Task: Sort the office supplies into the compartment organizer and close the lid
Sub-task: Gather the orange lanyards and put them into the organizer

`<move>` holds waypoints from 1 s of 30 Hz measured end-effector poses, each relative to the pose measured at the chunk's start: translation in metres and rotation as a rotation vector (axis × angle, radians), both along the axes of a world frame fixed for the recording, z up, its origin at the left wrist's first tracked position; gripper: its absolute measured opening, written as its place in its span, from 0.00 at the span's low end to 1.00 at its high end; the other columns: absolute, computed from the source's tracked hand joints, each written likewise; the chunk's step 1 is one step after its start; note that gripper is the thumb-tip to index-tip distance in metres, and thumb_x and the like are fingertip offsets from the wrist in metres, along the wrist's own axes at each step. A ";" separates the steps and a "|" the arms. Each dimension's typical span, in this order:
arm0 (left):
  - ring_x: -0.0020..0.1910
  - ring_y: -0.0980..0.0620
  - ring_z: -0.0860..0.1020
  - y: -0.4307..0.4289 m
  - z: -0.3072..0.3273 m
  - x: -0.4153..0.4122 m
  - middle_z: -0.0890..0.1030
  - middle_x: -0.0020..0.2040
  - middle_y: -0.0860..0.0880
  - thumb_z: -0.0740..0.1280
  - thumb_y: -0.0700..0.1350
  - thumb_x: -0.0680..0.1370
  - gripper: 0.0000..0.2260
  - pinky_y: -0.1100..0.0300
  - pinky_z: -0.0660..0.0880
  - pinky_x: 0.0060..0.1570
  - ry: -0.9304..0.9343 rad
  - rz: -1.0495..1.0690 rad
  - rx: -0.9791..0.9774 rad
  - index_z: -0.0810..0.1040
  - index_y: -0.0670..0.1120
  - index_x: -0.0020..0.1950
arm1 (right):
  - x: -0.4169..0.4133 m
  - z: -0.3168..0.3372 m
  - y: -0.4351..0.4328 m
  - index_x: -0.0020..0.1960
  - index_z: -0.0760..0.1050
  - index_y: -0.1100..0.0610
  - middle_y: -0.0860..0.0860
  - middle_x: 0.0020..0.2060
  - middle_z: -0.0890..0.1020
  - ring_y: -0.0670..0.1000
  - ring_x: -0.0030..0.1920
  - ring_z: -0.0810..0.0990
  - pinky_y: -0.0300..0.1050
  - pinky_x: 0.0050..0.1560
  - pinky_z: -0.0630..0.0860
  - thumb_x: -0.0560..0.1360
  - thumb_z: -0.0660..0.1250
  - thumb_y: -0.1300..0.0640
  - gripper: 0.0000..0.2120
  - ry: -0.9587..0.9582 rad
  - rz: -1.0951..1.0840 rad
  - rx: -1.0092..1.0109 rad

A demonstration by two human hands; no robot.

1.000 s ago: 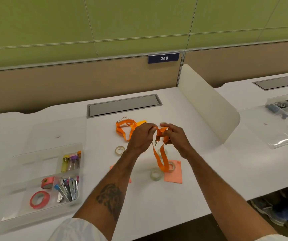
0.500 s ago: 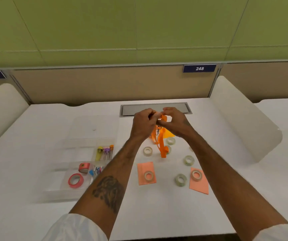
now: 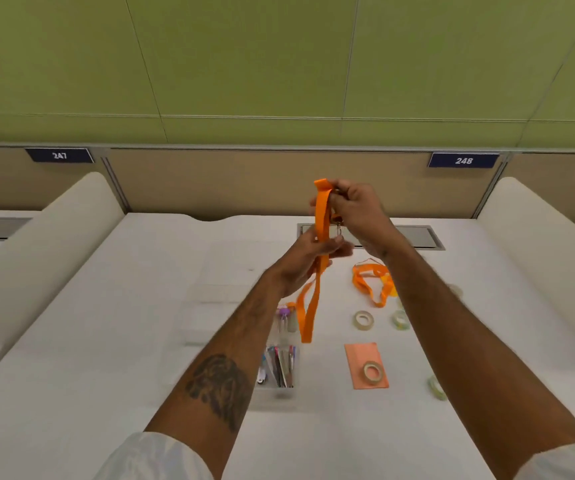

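Done: a few small items sat in the organizer, near left.
In hand: lanyard was up over the table; right hand pinched its top fold, left hand curled round the strap below.
Left: second lanyard, tape rolls and notepad lay loose at right; lid looked open.

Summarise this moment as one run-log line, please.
left hand: grips orange lanyard | right hand: pinches its top | second lanyard: on desk | organizer: lid open
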State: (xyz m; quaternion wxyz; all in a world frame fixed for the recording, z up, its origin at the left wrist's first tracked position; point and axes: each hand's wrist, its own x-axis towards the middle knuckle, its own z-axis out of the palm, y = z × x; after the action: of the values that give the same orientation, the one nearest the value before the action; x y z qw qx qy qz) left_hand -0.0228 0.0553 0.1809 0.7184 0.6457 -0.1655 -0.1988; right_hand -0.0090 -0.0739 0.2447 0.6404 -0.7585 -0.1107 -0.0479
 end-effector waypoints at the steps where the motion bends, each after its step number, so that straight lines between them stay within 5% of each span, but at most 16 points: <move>1: 0.54 0.48 0.83 0.012 -0.005 0.001 0.83 0.51 0.46 0.64 0.47 0.81 0.18 0.47 0.71 0.63 0.018 -0.013 0.005 0.70 0.46 0.70 | 0.003 0.003 0.009 0.59 0.75 0.56 0.57 0.46 0.85 0.54 0.47 0.85 0.45 0.45 0.81 0.81 0.56 0.65 0.12 0.006 0.004 0.063; 7: 0.37 0.53 0.73 0.097 -0.034 0.018 0.71 0.36 0.49 0.63 0.45 0.81 0.10 0.56 0.76 0.45 0.127 0.141 -0.142 0.79 0.41 0.57 | 0.018 -0.004 0.050 0.62 0.75 0.53 0.57 0.43 0.82 0.52 0.42 0.84 0.46 0.41 0.82 0.80 0.54 0.68 0.18 0.057 -0.187 0.173; 11: 0.48 0.50 0.79 0.136 -0.037 0.030 0.80 0.43 0.49 0.60 0.45 0.83 0.11 0.54 0.76 0.54 0.160 0.309 -0.234 0.80 0.42 0.51 | 0.016 -0.036 0.076 0.62 0.75 0.50 0.56 0.49 0.82 0.56 0.47 0.85 0.48 0.42 0.81 0.81 0.54 0.65 0.18 0.210 -0.247 0.126; 15: 0.63 0.48 0.77 0.148 -0.036 0.040 0.82 0.55 0.47 0.59 0.44 0.83 0.12 0.53 0.70 0.64 0.259 0.423 -0.348 0.77 0.41 0.62 | 0.010 -0.069 0.108 0.62 0.75 0.51 0.56 0.52 0.82 0.57 0.50 0.84 0.49 0.43 0.82 0.81 0.56 0.62 0.15 0.323 -0.227 0.128; 20: 0.52 0.48 0.77 0.153 -0.027 0.044 0.80 0.49 0.44 0.58 0.44 0.83 0.11 0.51 0.72 0.58 0.339 0.503 -0.494 0.79 0.41 0.54 | 0.003 -0.101 0.147 0.62 0.74 0.52 0.57 0.55 0.79 0.56 0.54 0.79 0.50 0.49 0.80 0.79 0.58 0.63 0.15 0.491 0.023 0.215; 23: 0.61 0.45 0.79 0.154 -0.025 0.046 0.81 0.57 0.41 0.56 0.43 0.83 0.11 0.53 0.69 0.63 0.375 0.537 -0.605 0.77 0.42 0.49 | -0.004 -0.120 0.169 0.68 0.69 0.55 0.56 0.58 0.79 0.57 0.56 0.80 0.53 0.56 0.79 0.77 0.63 0.62 0.19 0.486 0.169 0.145; 30: 0.53 0.44 0.82 0.161 -0.027 0.053 0.84 0.44 0.44 0.58 0.44 0.83 0.10 0.51 0.75 0.61 0.380 0.663 -0.658 0.78 0.43 0.51 | -0.001 -0.139 0.192 0.54 0.78 0.55 0.48 0.47 0.84 0.47 0.47 0.83 0.52 0.55 0.80 0.80 0.62 0.55 0.08 0.319 0.071 -0.139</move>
State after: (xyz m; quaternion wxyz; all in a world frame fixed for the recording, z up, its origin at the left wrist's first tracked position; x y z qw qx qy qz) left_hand 0.0298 0.2159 0.1539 0.9258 0.3553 0.1283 -0.0116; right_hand -0.0100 0.1181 0.1052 0.5970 -0.7946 -0.0377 0.1034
